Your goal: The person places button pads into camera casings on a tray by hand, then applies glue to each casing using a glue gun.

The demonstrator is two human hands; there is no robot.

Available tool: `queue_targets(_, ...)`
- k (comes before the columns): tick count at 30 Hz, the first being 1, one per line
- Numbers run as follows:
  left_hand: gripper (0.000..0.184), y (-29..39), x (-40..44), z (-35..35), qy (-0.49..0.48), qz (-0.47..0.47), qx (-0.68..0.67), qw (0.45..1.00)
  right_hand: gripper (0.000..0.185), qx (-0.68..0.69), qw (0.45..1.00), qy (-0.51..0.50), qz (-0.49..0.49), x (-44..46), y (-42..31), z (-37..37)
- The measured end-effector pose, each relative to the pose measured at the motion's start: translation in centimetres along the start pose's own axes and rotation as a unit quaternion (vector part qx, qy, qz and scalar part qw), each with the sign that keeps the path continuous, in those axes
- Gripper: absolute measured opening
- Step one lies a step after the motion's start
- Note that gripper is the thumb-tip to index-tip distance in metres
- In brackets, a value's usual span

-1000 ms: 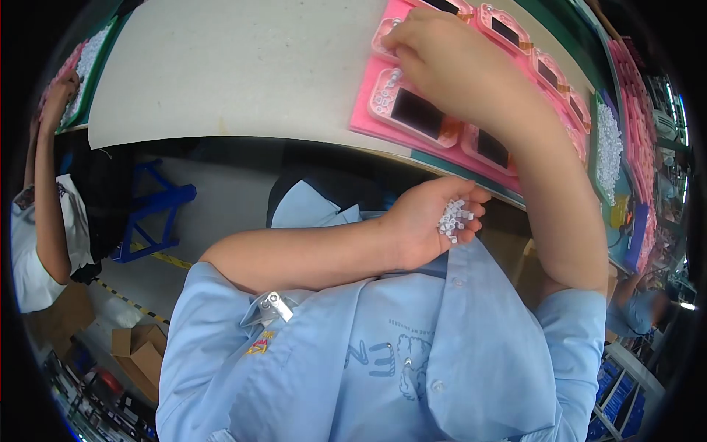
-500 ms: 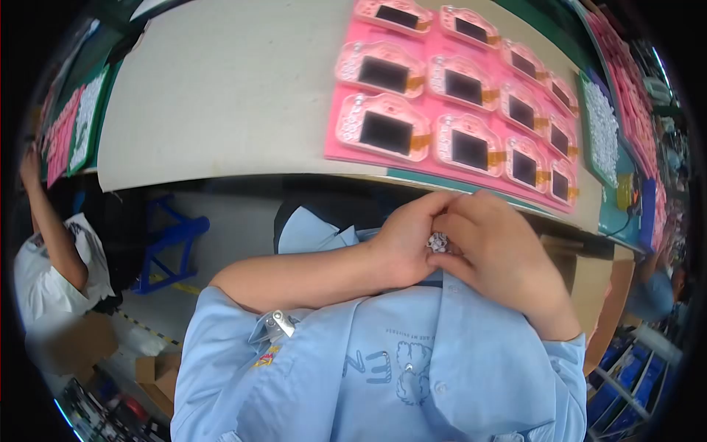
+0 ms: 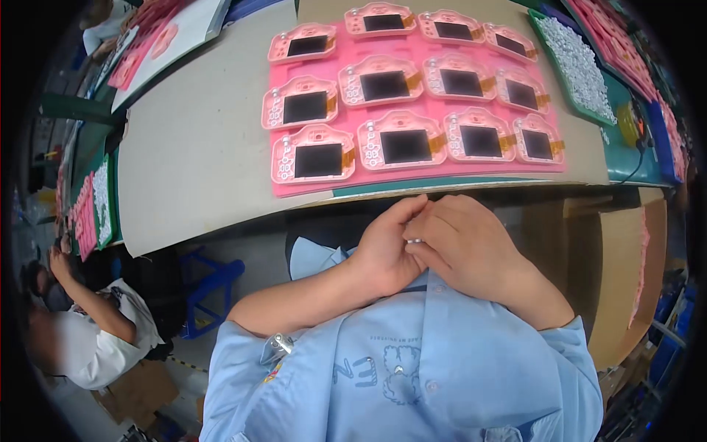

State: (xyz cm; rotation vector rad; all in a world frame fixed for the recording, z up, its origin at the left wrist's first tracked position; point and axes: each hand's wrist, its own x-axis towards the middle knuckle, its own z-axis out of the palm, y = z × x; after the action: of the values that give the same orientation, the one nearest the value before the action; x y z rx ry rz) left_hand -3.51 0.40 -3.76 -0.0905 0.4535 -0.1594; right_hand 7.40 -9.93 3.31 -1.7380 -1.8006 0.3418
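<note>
In front of my shirt, my left hand (image 3: pixel 387 247) and my right hand (image 3: pixel 468 239) are pressed together just below the table edge. A few small whitish pieces (image 3: pixel 414 241) show at the gap between them, by my right thumb and curled fingers. My right hand is closed on these pieces. The left hand's fingers are curled and mostly hidden behind the right, so what they hold cannot be made out. Beyond both hands, pink plastic shells (image 3: pixel 401 140) with black screens and orange ribbon cables lie in rows on a pink sheet (image 3: pixel 305 190).
A green tray (image 3: pixel 595 116) of small white pieces stands at the right back, near a yellow roll (image 3: pixel 627 124). Cardboard boxes (image 3: pixel 615 258) sit below the table at right. At left are a blue stool (image 3: pixel 213 287) and a co-worker in a white shirt (image 3: pixel 121 346).
My view has turned, so the table and shells appear shifted left. Both hands stay together; the whitish cluster that showed plainly in my right fingers is now mostly covered.
</note>
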Motion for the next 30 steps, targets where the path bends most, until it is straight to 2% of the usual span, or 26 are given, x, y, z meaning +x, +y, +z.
queue_targets(1, 0.025, 0.1, -0.1, 0.3, -0.029, -0.006, -0.015, 0.999, 0.021, 0.015, 0.999, 0.029, 0.006, 0.0, 0.1, 0.2)
queue_targets(4, 0.024, -0.8, -0.2, 2.3, 0.055, 0.062, 0.062, 0.995, 0.028, 0.06, 0.994, 0.094, 0.014, -0.2, 0.3, 0.6)
queue_targets(10, 0.026, -0.9, -0.1, 3.0, 0.06, 0.01, 0.111, 0.992, 0.026, 0.134, 0.985, 0.11, -0.001, -0.9, 1.4, -1.2)
queue_targets(12, 0.025, -0.7, 0.1, 2.0, 0.009, -0.025, 0.104, 0.994, 0.024, 0.117, 0.988, 0.102, 0.006, -0.9, 1.1, -3.0)
queue_targets(13, 0.025, -0.6, 0.1, 1.9, -0.017, -0.041, 0.1, 0.994, 0.023, 0.162, 0.977, 0.134, 0.039, -1.0, 1.2, -3.3)
queue_targets(15, 0.024, -0.6, 0.0, 2.3, 0.022, -0.051, 0.118, 0.991, 0.022, 0.248, 0.942, 0.199, 0.104, -1.4, 1.4, -3.7)
queue_targets(16, 0.024, -0.6, 0.0, 2.6, 0.042, -0.057, 0.128, 0.989, 0.024, 0.204, 0.954, 0.205, 0.081, -1.1, 2.2, -4.8)
queue_targets(18, 0.025, -0.3, -0.1, 2.5, 0.035, -0.051, 0.133, 0.989, 0.019, 0.246, 0.916, 0.266, 0.172, -0.6, 2.3, -5.8)
queue_targets(21, 0.026, -0.1, -0.4, 2.6, 0.039, -0.032, 0.139, 0.989, 0.016, 0.308, 0.876, 0.286, 0.237, 0.1, 3.8, -7.3)
queue_targets(24, 0.026, 0.0, -0.5, 2.7, 0.044, -0.017, 0.134, 0.99, 0.012, 0.234, 0.902, 0.306, 0.193, 1.5, 5.9, -8.9)
queue_targets(27, 0.026, -0.1, -0.5, 2.8, 0.052, -0.002, 0.131, 0.99, 0.018, 0.1, 0.911, 0.275, 0.292, 3.9, 9.3, -12.2)
queue_targets(29, 0.027, -0.1, -0.7, 3.0, 0.059, 0.004, 0.134, 0.989, 0.021, -0.08, 0.937, 0.253, 0.229, 5.2, 14.1, -13.6)
queue_targets(30, 0.027, -0.1, -0.7, 3.0, 0.059, 0.007, 0.134, 0.989, 0.022, -0.067, 0.935, 0.235, 0.255, 6.1, 14.8, -13.7)
